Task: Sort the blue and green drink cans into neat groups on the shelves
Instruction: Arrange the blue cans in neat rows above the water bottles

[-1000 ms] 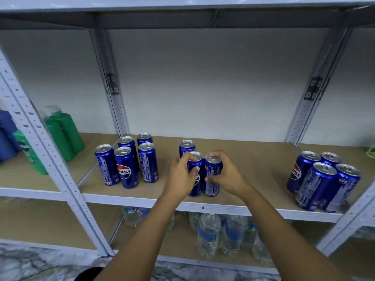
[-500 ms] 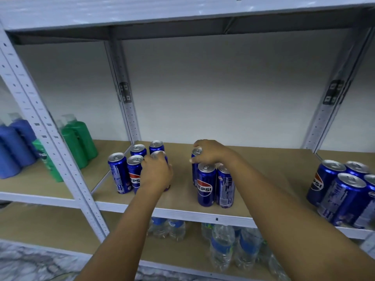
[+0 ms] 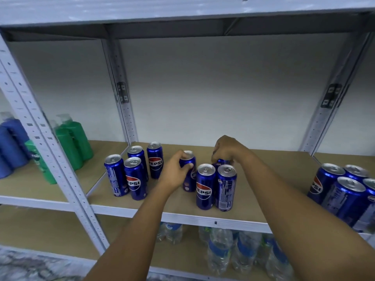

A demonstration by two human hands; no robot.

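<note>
Blue Pepsi cans stand on the middle shelf [image 3: 178,217]. Several form a left group [image 3: 135,177]. My left hand [image 3: 175,172] grips one blue can [image 3: 189,179], held between the left group and a middle pair of cans [image 3: 216,186]. My right hand [image 3: 228,150] is closed over the top of a rear blue can [image 3: 221,162] just behind that pair; most of that can is hidden. Another group of blue cans [image 3: 343,191] stands at the right end.
Green bottles [image 3: 71,142] and blue bottles [image 3: 12,142] stand on the neighbouring shelf to the left, past a grey upright post [image 3: 50,159]. Clear water bottles [image 3: 233,248] fill the shelf below. Bare board lies between the middle pair and the right group.
My left hand has carried a can from the left group rightward toward the middle pair. My right hand stays on the rear can. The camera has moved closer and leftward.
</note>
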